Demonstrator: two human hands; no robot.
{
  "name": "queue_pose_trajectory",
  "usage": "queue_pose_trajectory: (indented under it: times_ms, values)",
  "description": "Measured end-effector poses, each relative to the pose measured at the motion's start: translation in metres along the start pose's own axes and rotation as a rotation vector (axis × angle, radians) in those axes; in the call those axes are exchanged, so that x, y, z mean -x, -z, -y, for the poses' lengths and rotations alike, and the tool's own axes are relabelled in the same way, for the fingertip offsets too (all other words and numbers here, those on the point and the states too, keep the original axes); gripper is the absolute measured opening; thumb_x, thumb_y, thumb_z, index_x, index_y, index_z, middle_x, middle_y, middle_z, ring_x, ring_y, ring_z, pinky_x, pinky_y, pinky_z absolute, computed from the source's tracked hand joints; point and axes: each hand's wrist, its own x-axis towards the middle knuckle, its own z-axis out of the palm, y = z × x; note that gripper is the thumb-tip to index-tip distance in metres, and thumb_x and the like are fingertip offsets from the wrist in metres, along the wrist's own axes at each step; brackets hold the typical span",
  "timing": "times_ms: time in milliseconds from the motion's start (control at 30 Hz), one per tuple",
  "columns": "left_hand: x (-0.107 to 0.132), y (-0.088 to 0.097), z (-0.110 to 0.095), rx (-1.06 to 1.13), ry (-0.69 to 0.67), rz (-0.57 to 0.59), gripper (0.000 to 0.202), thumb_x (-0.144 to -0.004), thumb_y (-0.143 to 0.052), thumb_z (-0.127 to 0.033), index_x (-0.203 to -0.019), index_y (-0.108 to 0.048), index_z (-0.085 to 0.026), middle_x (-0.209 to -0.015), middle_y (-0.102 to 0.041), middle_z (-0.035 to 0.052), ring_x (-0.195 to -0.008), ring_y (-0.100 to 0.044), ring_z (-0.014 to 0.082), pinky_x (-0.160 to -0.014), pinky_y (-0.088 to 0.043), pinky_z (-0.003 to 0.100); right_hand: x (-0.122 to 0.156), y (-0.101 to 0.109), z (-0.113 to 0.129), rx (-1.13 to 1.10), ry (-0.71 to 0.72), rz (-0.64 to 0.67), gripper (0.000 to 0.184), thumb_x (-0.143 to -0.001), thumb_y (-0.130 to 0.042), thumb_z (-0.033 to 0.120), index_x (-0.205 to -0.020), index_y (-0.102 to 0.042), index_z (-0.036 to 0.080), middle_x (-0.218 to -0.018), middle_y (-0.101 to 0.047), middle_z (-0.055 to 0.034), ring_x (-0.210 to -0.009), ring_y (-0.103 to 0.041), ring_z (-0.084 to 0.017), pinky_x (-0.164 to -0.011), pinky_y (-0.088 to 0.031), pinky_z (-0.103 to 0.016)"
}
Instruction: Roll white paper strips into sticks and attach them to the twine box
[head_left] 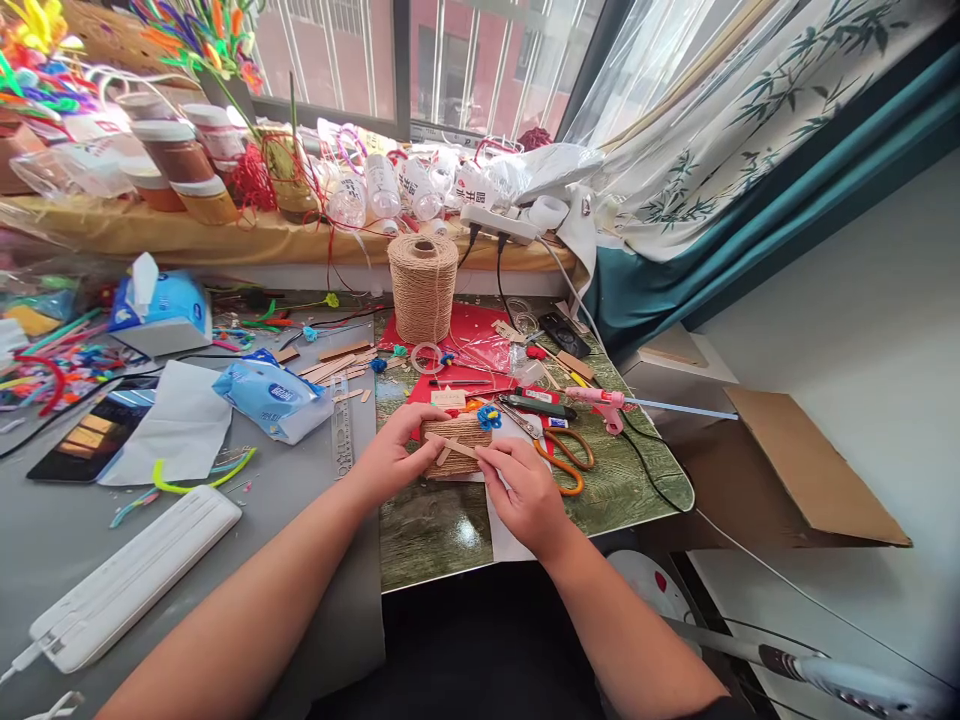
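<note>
A small piece wrapped in brown twine (459, 432) sits at the table's front, a blue pipe-cleaner flower (489, 417) on its far right corner. My left hand (401, 447) grips its left side, with the thumb near one end of a wooden craft stick (461, 449). Pinched between the thumb and fingers of my right hand (526, 492) is the stick's other end, lying across the front of the wrapped piece. Another short stick piece (442, 457) shows beneath it at an angle. Orange-handled scissors (568, 462) rest just right of my right hand.
Behind stands a big twine spool (423, 290). A pink glue gun (600, 397) with its cord and a dark-green cutter (536, 405) lie to the right. Wooden sticks (341, 365), a wipes pack (274, 395) and a clear ruler (342, 430) are at left; a cardboard box (817, 470) is beyond the right edge.
</note>
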Motion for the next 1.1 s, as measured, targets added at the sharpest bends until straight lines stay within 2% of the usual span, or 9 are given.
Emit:
queue_pose_trajectory:
  times_ms: [200,400,467,667,833,967,1100]
  values:
    - [-0.001,0.0,0.0,0.007,0.017,-0.01,0.032,-0.097,-0.055,-0.036,-0.127,-0.059,-0.026,-0.131,-0.062,0.007,-0.121,-0.057,0.0246,-0.105,-0.047,0.042,0.002,-0.007,0.004,0.04,0.032,-0.013,0.033,-0.092,-0.064,0.012,-0.123,-0.067,0.023,-0.105,-0.066,-0.0095,-0.098,-0.062,-0.025,-0.087,-0.055,-0.044]
    - [0.0,0.0,0.0,0.007,0.005,-0.022,0.032,-0.096,-0.056,-0.036,-0.126,-0.06,-0.026,-0.129,-0.063,0.0071,-0.122,-0.056,0.0255,-0.106,-0.047,0.044,0.002,-0.011,0.007,0.067,-0.01,0.012,0.022,-0.092,-0.066,0.018,-0.113,-0.071,0.025,-0.101,-0.065,-0.0082,-0.096,-0.061,-0.025,-0.087,-0.053,-0.044]
    - [0.0,-0.001,0.0,0.008,0.005,-0.025,0.032,-0.096,-0.056,-0.036,-0.126,-0.06,-0.026,-0.129,-0.063,0.007,-0.123,-0.056,0.0255,-0.106,-0.047,0.043,0.002,-0.01,0.008,0.073,-0.02,0.034,0.024,-0.092,-0.067,0.02,-0.115,-0.07,0.025,-0.103,-0.065,-0.0083,-0.097,-0.06,-0.025,-0.088,-0.052,-0.044]
    - [0.0,-0.002,0.002,0.013,0.021,-0.026,0.033,-0.097,-0.056,-0.038,-0.128,-0.059,-0.026,-0.131,-0.062,0.007,-0.121,-0.056,0.0249,-0.106,-0.047,0.044,0.0,-0.014,0.011,0.143,0.021,0.035,0.047,-0.094,-0.065,0.018,-0.14,-0.062,0.029,-0.105,-0.066,-0.0081,-0.096,-0.058,-0.025,-0.089,-0.05,-0.045]
    - [0.0,0.0,0.005,0.003,0.002,-0.029,0.037,-0.098,-0.056,-0.042,-0.131,-0.058,-0.027,-0.133,-0.061,0.0082,-0.124,-0.056,0.0258,-0.106,-0.048,0.044,-0.002,-0.018,0.012,0.187,-0.012,0.03,0.047,-0.095,-0.063,0.017,-0.14,-0.062,0.031,-0.106,-0.066,-0.0081,-0.096,-0.057,-0.025,-0.089,-0.049,-0.047]
    - [0.002,0.003,0.002,-0.008,-0.06,-0.004,0.054,-0.088,-0.071,-0.046,-0.136,-0.054,-0.028,-0.137,-0.058,0.0091,-0.129,-0.054,0.0282,-0.109,-0.046,0.045,-0.003,-0.014,0.014,0.213,0.006,0.079,0.047,-0.096,-0.06,0.016,-0.141,-0.061,0.03,-0.106,-0.066,-0.0085,-0.097,-0.057,-0.026,-0.089,-0.048,-0.047]
    - [0.003,0.002,0.0,-0.02,-0.08,-0.003,0.05,-0.089,-0.069,-0.044,-0.134,-0.054,-0.028,-0.136,-0.058,0.0094,-0.128,-0.054,0.028,-0.109,-0.046,0.045,-0.004,-0.009,0.019,0.253,0.015,0.118,0.04,-0.096,-0.061,0.018,-0.134,-0.065,0.027,-0.107,-0.067,-0.009,-0.099,-0.057,-0.027,-0.091,-0.045,-0.048]
